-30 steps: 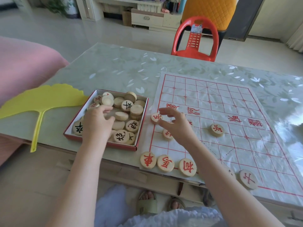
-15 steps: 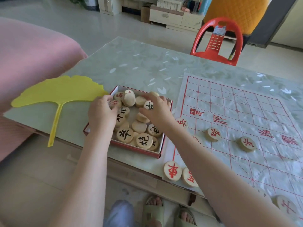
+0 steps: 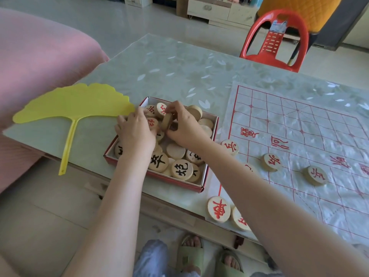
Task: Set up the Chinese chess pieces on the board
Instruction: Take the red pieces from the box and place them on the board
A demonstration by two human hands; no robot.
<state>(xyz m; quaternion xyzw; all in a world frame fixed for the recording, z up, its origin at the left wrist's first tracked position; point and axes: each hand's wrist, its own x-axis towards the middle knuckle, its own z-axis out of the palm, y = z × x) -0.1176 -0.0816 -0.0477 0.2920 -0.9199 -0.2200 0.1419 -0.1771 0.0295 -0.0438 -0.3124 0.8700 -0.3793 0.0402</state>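
A red-edged cardboard box [image 3: 207, 172] holds several round wooden chess pieces with red or black characters. Both my hands are inside it. My right hand [image 3: 184, 126] pinches one wooden piece [image 3: 166, 121] tilted up on its edge. My left hand [image 3: 135, 130] rests among the pieces at the box's left side, fingers curled down; what it touches is hidden. The paper board [image 3: 299, 126] with red lines lies to the right. On it sit red pieces: two soldiers [image 3: 230, 146] [image 3: 316, 175], a cannon [image 3: 272, 162], and a chariot [image 3: 219, 209] at the near edge.
A yellow leaf-shaped fan [image 3: 71, 104] lies left of the box on the patterned table [image 3: 179, 62]. A red plastic chair [image 3: 276, 41] stands beyond the table. A pink sofa [image 3: 40, 56] is at the left. My sandalled feet [image 3: 189, 254] show below the table edge.
My right hand left the board and went into the box, where it has lifted one piece up on its edge. My left hand stayed in the box. The view swung left.
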